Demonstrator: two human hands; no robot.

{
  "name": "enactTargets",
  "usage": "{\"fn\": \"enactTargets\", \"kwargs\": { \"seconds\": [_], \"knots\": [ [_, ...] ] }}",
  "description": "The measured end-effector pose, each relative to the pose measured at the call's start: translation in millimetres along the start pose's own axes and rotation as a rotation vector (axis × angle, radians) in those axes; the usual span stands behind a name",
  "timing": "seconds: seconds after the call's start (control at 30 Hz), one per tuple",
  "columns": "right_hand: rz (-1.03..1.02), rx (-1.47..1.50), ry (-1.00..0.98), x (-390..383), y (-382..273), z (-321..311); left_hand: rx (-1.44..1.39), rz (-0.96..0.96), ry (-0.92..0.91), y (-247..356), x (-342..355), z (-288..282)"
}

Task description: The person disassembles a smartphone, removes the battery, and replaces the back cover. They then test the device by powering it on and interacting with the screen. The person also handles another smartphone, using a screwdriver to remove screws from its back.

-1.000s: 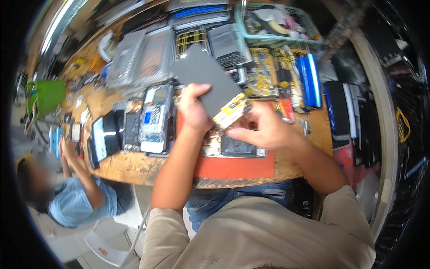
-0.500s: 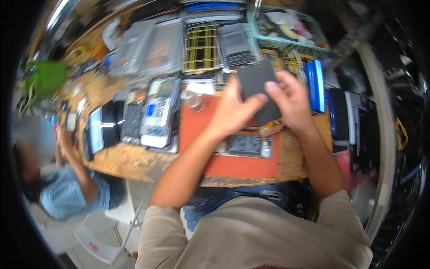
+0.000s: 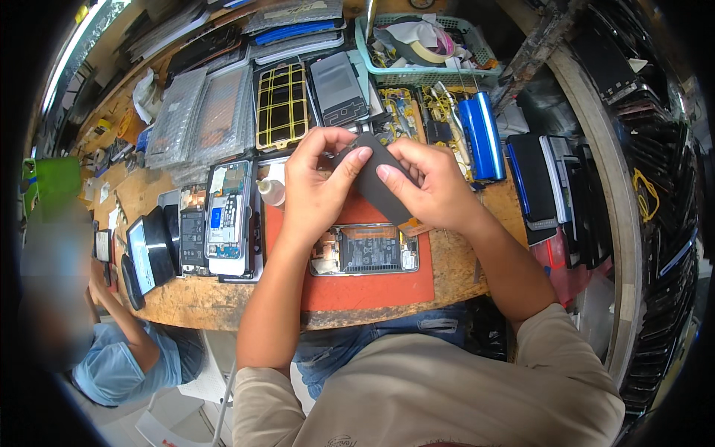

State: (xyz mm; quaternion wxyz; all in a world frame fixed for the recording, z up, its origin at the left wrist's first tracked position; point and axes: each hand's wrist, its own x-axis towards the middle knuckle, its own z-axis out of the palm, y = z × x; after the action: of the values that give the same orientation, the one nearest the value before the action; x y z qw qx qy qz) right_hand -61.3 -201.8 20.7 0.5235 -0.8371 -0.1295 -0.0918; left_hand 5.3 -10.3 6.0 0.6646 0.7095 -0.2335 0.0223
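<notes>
A dark grey flat phone screen panel (image 3: 381, 192) with an orange ribbon cable at its lower end is held tilted above the bench. My left hand (image 3: 319, 182) grips its upper left side, thumb lying on the grey face. From the other side my right hand (image 3: 436, 186) has closed on it, its thumb pressed near the middle. The fingers behind the panel are partly hidden. Just below lies an opened phone (image 3: 365, 249), its battery and inner parts exposed, on a red-orange mat (image 3: 372, 292). Beside my left wrist stands a small clear bottle (image 3: 272, 193).
Opened phones (image 3: 227, 216) lie left of the mat. Bubble-wrapped packs (image 3: 216, 112) and a yellow-banded frame (image 3: 281, 104) sit farther back. A green basket (image 3: 428, 74) is at the back, a blue roll (image 3: 480, 138) right. A co-worker (image 3: 138, 357) sits left.
The panel has tilted, its top now leaning left, and both hands have turned with it. More of the opened phone below shows. The whole view has shifted.
</notes>
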Motion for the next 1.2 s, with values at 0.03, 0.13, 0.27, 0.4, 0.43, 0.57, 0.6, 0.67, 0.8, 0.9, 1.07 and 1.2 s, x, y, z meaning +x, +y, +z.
{"fn": "enactTargets", "kwargs": {
  "seconds": [0.03, 0.13, 0.27, 0.4, 0.43, 0.57, 0.6, 0.67, 0.8, 0.9, 1.07, 1.2],
  "knots": [
    [-0.003, -0.002, -0.004, 1, -2, -1, 0.104, 0.001, -0.002, 1, 1, -1],
    [-0.013, -0.056, 0.02, 2, -7, -6, 0.22, 0.078, -0.046, 4, 3, -4],
    [0.081, -0.123, -0.07, 3, -14, -20, 0.448, 0.213, -0.122, 7, -1, 1],
    [0.259, -0.161, -0.165, 3, -16, -27, 0.402, 0.102, -0.135, 4, -8, 14],
    [0.28, -0.17, -0.176, 3, -15, -28, 0.391, 0.071, -0.138, 3, -9, 15],
    [0.175, -0.192, -0.154, 2, -11, -23, 0.401, 0.099, -0.158, 1, -9, 14],
    [0.158, -0.2, -0.149, 1, -10, -22, 0.426, 0.093, -0.157, 1, -9, 14],
    [0.142, -0.195, -0.137, 0, -8, -20, 0.458, 0.098, -0.151, 0, -10, 14],
    [0.111, -0.213, -0.122, 0, -7, -15, 0.61, 0.149, -0.107, -2, -14, 19],
    [0.128, -0.224, -0.13, -1, -8, -13, 0.687, 0.207, -0.091, -4, -15, 18],
    [0.201, -0.155, -0.103, 1, -8, -14, 0.538, 0.183, -0.095, -4, -9, 11],
    [0.179, -0.175, -0.081, 1, -7, -16, 0.486, 0.184, -0.123, 1, -9, 13]
  ]
}}
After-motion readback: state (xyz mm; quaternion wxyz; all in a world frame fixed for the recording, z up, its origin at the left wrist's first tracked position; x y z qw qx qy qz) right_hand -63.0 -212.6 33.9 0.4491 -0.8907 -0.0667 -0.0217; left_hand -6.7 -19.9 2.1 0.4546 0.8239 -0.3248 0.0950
